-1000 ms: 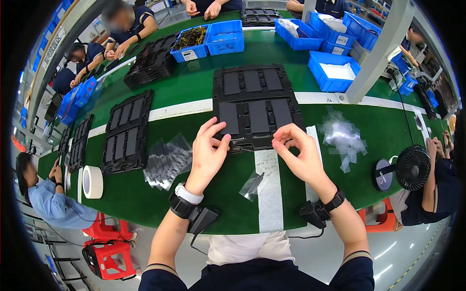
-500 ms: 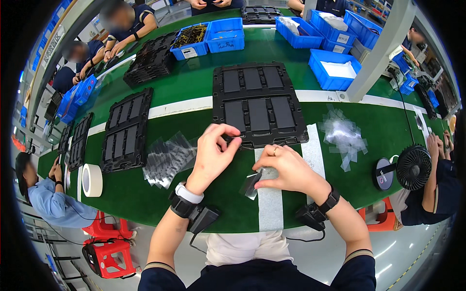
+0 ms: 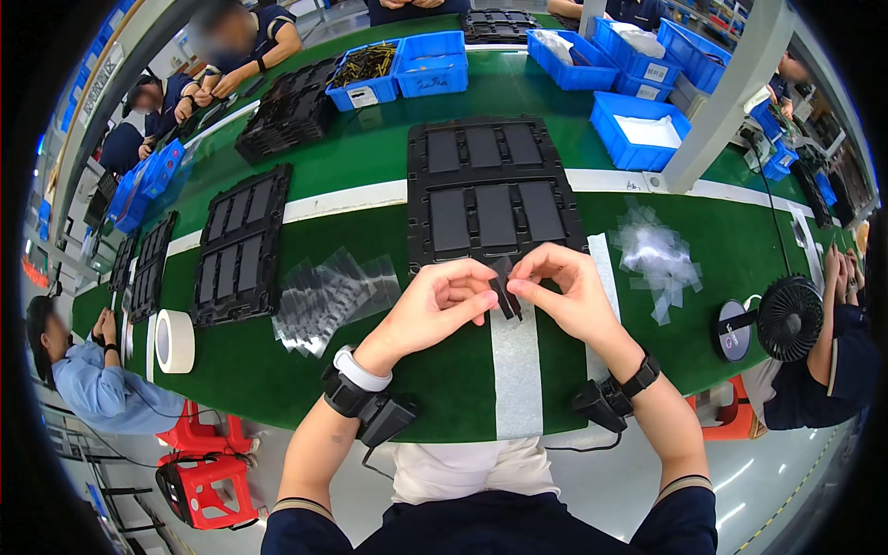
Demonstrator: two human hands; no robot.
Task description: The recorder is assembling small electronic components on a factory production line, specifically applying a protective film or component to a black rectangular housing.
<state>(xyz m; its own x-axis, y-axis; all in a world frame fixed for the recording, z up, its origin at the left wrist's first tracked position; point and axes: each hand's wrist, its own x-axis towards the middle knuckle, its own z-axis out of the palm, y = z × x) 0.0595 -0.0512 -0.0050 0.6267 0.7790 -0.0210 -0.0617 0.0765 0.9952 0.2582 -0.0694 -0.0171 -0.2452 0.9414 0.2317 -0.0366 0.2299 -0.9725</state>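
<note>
Between my two hands is a small, dark strip, raised in front of the black tray. My left hand pinches its left side between thumb and fingers. At the other side, the thumb and fingertips of my right hand close on it. Whether the strip is film or a thicker part is too small to tell. Flat dark rectangular panels fill the tray's compartments, in two rows. A fanned pile of clear film pieces lies left of my left hand, and a second clear film pile is to the right.
A tape roll and another black tray sit at left. Blue bins and stacked black trays stand farther back. A small black fan is at right, near a metal post. Other people sit around the table.
My left hand has come down and right from the tray's lower edge, my right hand slightly up. Both now meet at the dark strip, which was in my right hand alone.
</note>
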